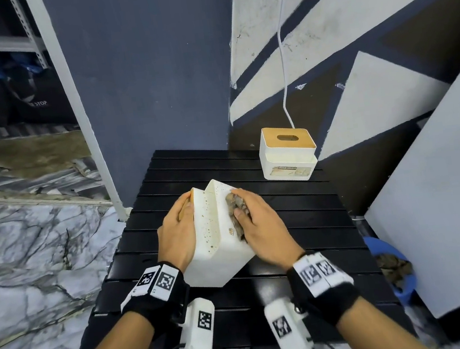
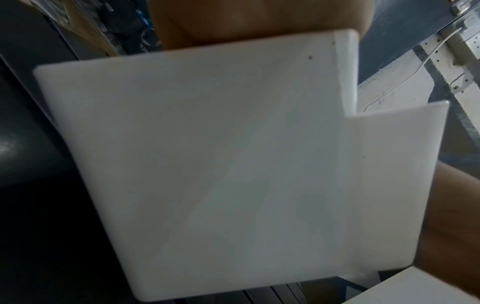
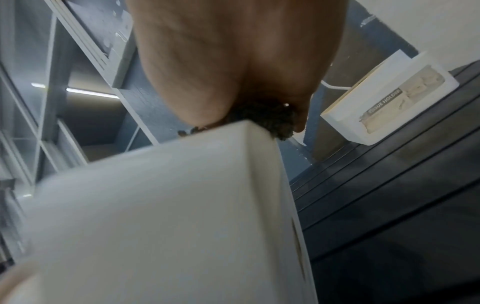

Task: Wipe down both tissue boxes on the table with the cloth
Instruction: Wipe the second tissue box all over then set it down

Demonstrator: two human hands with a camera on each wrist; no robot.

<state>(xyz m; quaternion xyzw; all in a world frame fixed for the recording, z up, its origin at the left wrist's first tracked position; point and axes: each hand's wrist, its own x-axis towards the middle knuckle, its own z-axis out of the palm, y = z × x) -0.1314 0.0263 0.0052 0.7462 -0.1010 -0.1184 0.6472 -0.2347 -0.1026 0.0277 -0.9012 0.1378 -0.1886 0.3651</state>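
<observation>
A white tissue box (image 1: 214, 234) with a wooden lid lies tipped on its side in the middle of the black slatted table (image 1: 300, 215); brown specks dot its upturned face. My left hand (image 1: 179, 228) grips its lid end and steadies it. My right hand (image 1: 253, 223) presses a crumpled brown cloth (image 1: 237, 211) against the box's right side. The left wrist view is filled by the box's white wall (image 2: 207, 164). In the right wrist view the cloth (image 3: 262, 117) sits under my palm at the box's edge (image 3: 182, 195). A second tissue box (image 1: 287, 152) stands upright at the table's far right.
A white cable (image 1: 283, 60) hangs down the wall behind the far box. A blue bowl (image 1: 391, 267) holding brown material sits on the floor right of the table, beside a white board (image 1: 441, 206). A white pole (image 1: 79, 114) stands at the table's left rear.
</observation>
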